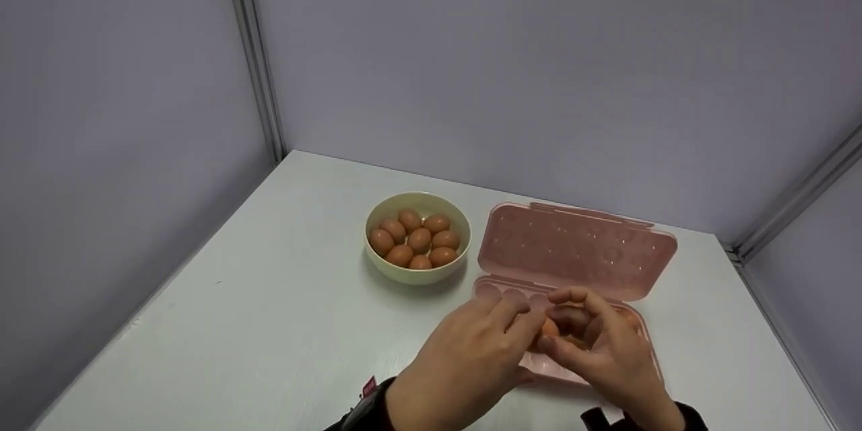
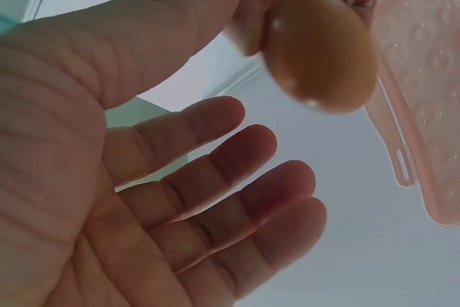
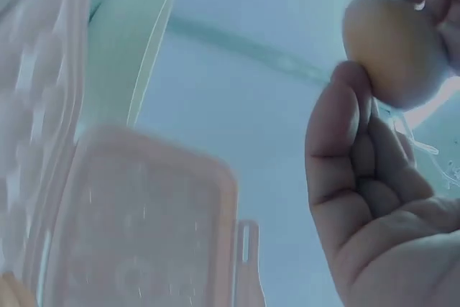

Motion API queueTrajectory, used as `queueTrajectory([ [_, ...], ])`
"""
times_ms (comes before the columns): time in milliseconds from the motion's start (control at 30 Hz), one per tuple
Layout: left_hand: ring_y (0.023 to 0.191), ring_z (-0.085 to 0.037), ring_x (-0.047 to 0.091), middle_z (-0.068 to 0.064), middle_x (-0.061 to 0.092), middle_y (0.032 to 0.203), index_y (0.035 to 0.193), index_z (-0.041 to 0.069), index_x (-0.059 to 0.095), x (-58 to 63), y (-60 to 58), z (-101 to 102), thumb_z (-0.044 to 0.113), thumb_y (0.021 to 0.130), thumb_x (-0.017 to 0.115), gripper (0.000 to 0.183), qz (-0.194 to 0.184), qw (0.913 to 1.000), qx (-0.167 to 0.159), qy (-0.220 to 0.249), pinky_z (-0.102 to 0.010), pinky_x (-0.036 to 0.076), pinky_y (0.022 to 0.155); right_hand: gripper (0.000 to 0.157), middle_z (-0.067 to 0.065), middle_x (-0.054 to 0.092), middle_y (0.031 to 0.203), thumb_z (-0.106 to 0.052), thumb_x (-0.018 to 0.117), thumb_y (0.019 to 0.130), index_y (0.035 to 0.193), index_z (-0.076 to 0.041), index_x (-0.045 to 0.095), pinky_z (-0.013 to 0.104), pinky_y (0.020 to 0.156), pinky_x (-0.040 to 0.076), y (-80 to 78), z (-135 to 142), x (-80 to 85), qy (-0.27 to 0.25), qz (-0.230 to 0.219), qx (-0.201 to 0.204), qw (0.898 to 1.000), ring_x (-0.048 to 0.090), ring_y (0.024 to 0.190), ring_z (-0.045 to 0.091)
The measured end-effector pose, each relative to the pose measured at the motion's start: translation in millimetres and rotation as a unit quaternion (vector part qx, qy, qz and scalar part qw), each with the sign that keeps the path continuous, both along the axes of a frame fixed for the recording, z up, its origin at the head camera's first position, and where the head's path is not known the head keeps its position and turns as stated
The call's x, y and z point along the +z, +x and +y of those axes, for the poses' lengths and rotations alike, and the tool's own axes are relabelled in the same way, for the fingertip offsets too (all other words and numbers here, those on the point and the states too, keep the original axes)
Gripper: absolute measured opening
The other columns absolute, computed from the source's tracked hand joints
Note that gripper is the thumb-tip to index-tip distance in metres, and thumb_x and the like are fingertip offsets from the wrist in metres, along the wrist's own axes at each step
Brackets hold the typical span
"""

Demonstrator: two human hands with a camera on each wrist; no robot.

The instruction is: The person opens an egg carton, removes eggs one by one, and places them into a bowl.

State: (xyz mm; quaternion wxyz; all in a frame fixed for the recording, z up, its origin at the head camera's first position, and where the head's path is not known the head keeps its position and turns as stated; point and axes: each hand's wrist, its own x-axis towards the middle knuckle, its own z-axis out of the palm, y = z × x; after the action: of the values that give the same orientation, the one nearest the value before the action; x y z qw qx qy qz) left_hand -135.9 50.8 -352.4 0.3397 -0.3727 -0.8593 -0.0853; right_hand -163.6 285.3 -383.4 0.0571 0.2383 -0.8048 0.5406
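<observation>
Over the near half of a pink egg carton [image 1: 559, 372], my two hands come together around a brown egg [image 2: 320, 52]. My right hand [image 1: 616, 350] pinches this egg at its fingertips, its other fingers curled. Close on the other side is my left hand [image 1: 468, 350], palm towards the egg. Its fingers [image 2: 251, 199] are spread and stand apart from the egg in the left wrist view. The carton's lid [image 1: 579, 249] is raised at the back. More eggs [image 1: 632, 318] sit at the carton's right end, partly hidden by my right hand. Unfilled cups [image 1: 488, 290] show at its left end.
A cream bowl [image 1: 417, 276] with several brown eggs [image 1: 419, 240] stands left of the carton. The white table [image 1: 269, 323] is bounded by grey panels [image 1: 505, 67] at the back and sides.
</observation>
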Motion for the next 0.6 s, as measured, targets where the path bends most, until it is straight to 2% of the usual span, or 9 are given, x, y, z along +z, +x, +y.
queueTrajectory([
  [167,0.091,-0.009,0.059,0.008,0.065,0.107,0.114,0.021,0.068,-0.3,-0.2,2.1,0.04,0.091,0.086,0.035,0.005,0.9998,-0.016,-0.008,-0.019,0.05,0.076,0.039,0.009,0.08,0.112,0.01,0.068,0.097,0.132,0.004,0.053,0.031,0.084,0.066,2.5,1.3,0.5,-0.054,-0.052,0.065,0.995,0.079,0.099,0.018],
  [300,0.093,-0.006,0.063,0.009,0.066,0.104,0.111,0.021,0.069,-1.2,-0.2,4.3,0.036,0.095,0.082,0.025,0.013,0.9994,-0.033,0.002,-0.019,0.051,0.076,0.039,0.01,0.079,0.117,0.01,0.064,0.099,0.135,0.007,0.05,0.029,0.087,0.065,4.2,1.0,-0.7,-0.073,-0.064,0.103,0.99,0.077,0.104,0.017],
  [400,0.094,-0.006,0.064,0.009,0.066,0.102,0.11,0.02,0.07,-2.5,-0.6,5.5,0.035,0.096,0.081,0.024,0.02,0.999,-0.038,0.005,-0.02,0.052,0.079,0.04,0.01,0.078,0.118,0.012,0.063,0.099,0.135,0.013,0.046,0.029,0.087,0.064,5.2,-0.4,-1.3,-0.084,-0.061,0.115,0.988,0.077,0.105,0.016],
  [600,0.09,-0.006,0.062,0.008,0.066,0.1,0.108,0.02,0.07,-4.4,-0.6,7.2,0.035,0.097,0.08,0.021,0.014,0.9992,-0.038,-0.001,-0.019,0.051,0.077,0.038,0.009,0.077,0.119,0.011,0.064,0.098,0.133,0.012,0.047,0.029,0.087,0.065,6.9,-1.7,-1.4,-0.09,-0.071,0.108,0.988,0.076,0.106,0.016],
])
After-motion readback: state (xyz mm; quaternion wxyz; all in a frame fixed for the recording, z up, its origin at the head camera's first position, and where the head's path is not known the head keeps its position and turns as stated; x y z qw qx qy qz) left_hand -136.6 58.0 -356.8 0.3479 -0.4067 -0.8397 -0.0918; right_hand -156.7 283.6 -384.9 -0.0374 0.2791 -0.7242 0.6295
